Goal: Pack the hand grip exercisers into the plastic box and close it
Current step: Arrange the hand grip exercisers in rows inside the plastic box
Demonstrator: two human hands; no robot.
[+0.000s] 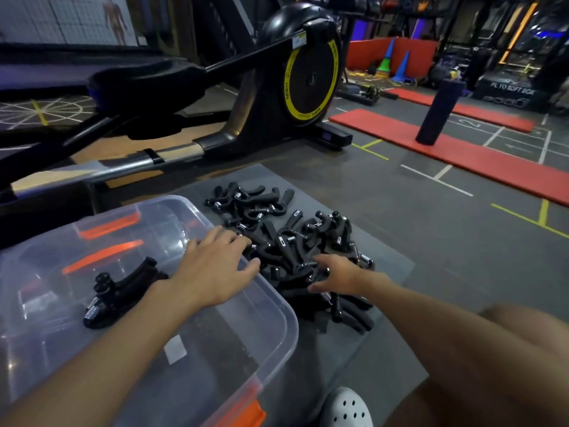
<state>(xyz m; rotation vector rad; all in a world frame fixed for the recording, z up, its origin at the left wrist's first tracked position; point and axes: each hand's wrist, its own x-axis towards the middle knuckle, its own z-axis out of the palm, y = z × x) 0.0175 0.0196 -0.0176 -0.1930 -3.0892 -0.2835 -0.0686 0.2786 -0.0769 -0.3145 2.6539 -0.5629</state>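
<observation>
The left hand (212,269) is held, fingers spread, over the rim of the clear plastic box (288,329), with the heap of black spring-loaded hand grip exercisers (295,241) just beyond its fingertips. The right hand (341,275) is laid open on that heap. Behind the left wrist, one boxed exerciser (120,291) is partly hidden.

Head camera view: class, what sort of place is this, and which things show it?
Most likely a gym: an elliptical trainer stands ahead, red exercise mats lie on the marked floor, and training cones stand farther back.
</observation>
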